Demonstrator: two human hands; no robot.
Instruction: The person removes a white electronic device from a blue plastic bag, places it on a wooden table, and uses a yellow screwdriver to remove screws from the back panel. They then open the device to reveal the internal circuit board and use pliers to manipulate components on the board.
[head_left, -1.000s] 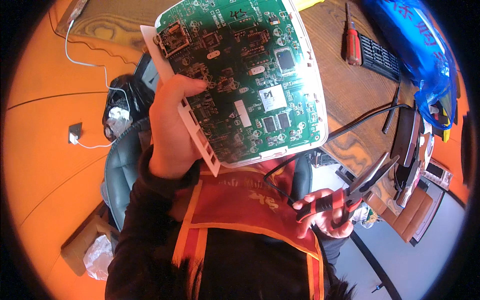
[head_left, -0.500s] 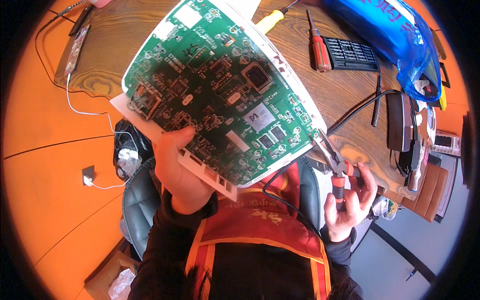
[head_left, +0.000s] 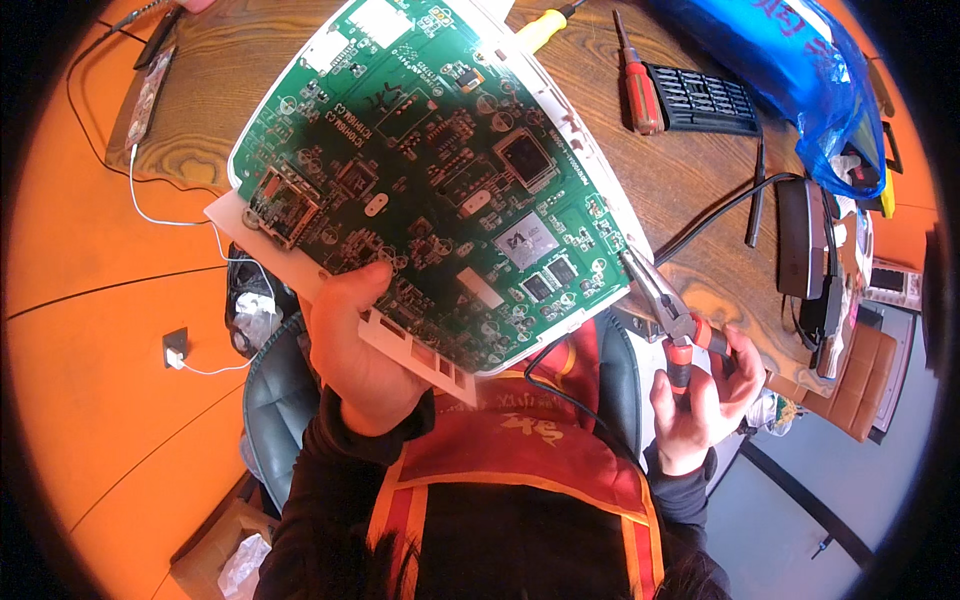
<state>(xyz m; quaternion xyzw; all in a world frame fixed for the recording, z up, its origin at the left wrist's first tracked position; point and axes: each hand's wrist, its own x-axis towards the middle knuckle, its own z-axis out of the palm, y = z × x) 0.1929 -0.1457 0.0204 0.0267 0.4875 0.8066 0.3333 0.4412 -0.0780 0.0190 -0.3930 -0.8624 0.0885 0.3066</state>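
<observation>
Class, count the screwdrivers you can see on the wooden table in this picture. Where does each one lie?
2. A red-handled screwdriver lies on the table beside a black tray. A yellow-handled screwdriver pokes out above the circuit board. That board may hide others.

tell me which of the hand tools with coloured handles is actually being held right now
The red-handled pliers, gripped in the right hand with the tip at the circuit board edge. The red screwdriver and yellow-handled one lie untouched on the table.
</observation>
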